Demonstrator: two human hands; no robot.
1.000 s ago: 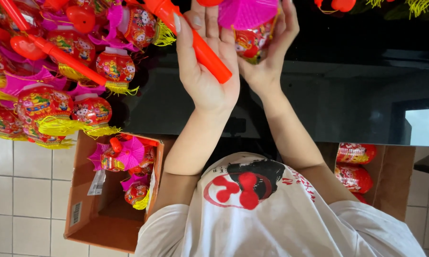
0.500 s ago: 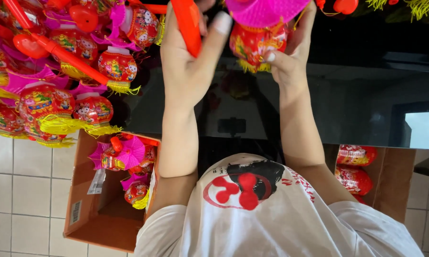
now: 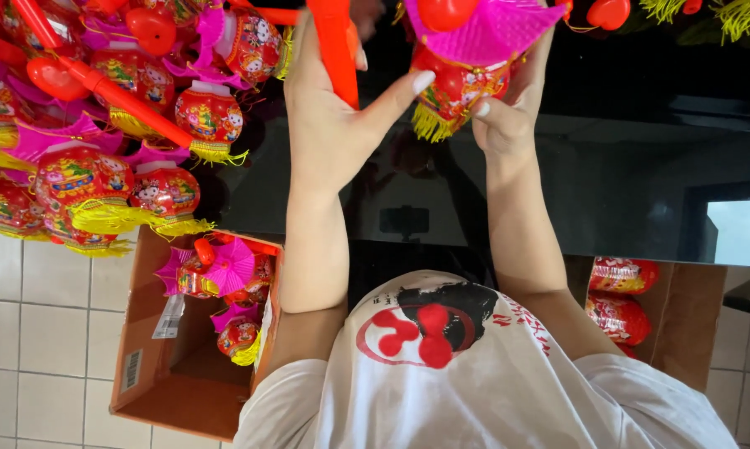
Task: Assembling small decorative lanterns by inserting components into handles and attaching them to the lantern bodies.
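Note:
My left hand (image 3: 329, 125) grips a red-orange plastic stick (image 3: 335, 46), which points up and runs out of the top of the view. My right hand (image 3: 508, 116) holds a small red paper lantern (image 3: 458, 87) with a pink fan-shaped top (image 3: 483, 29) and a yellow tassel fringe. My left thumb reaches across and touches the lantern's side. Both hands are raised over a black tabletop (image 3: 624, 183), and the fingertips of both are partly hidden behind the stick and the lantern.
A heap of similar red lanterns (image 3: 101, 166) with pink tops and red sticks lies at the left. Below it stands an open cardboard box (image 3: 150, 382) holding a few lanterns, on a tiled floor (image 3: 34, 333). A second box (image 3: 691, 316) at the right holds red lanterns (image 3: 620, 299).
My left hand has turned the stick from slanting to nearly upright and moved it toward the lantern. My right hand has brought the lantern lower, and my left thumb now touches it.

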